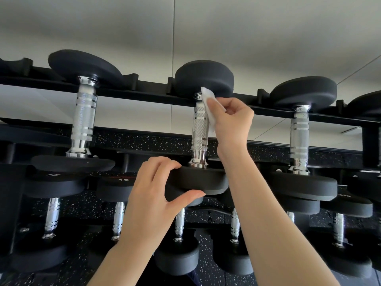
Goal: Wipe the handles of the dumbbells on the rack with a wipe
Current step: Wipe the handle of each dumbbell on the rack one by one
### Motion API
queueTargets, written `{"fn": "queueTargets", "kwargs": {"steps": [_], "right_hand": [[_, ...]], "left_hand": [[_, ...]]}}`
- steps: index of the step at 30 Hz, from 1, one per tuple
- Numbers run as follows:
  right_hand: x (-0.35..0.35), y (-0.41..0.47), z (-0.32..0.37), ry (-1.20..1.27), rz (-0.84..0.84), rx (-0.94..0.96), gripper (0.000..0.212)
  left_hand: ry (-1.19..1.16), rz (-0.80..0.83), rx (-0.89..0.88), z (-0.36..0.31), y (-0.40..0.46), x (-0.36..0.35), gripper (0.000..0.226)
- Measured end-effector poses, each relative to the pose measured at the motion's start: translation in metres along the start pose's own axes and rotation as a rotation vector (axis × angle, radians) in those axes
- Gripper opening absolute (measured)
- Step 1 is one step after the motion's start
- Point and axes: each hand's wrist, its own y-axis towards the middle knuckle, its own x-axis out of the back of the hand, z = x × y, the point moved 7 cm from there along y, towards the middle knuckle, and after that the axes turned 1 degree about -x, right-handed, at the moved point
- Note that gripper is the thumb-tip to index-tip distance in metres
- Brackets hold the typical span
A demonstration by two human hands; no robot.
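Observation:
Three black-headed dumbbells lie across the top tier of a black rack [148, 93], chrome handles facing me. My right hand [231, 122] pinches a white wipe [209, 106] against the upper right side of the middle dumbbell's knurled handle [199, 131]. My left hand [156, 190] grips the near head [198, 180] of that same dumbbell, fingers over its top edge and thumb under it. The left dumbbell's handle [83, 118] and the right dumbbell's handle [299, 137] stand untouched.
A lower tier holds several more dumbbells [177, 252], two of them marked 15. Black speckled rubber flooring [70, 271] lies below. A pale wall [226, 34] rises behind the rack. Another dumbbell [369, 106] shows at the far right edge.

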Motion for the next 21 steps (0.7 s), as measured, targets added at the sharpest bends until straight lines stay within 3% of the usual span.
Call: {"fn": "queueTargets", "kwargs": {"steps": [10,16,21], "right_hand": [[-0.015,0.001,-0.026,0.073,0.247,-0.136,0.009],[-0.026,0.003,-0.031,0.341,0.416,-0.287,0.011],[-0.018,-0.005,-0.04,0.287,0.491,-0.283,0.011]], "left_hand": [[0.002,-0.014,-0.036,0.002,0.002,-0.002,0.056],[-0.001,-0.02,-0.059,0.003,0.001,-0.003,0.055],[-0.001,-0.021,-0.056,0.003,0.001,-0.003,0.054]]}}
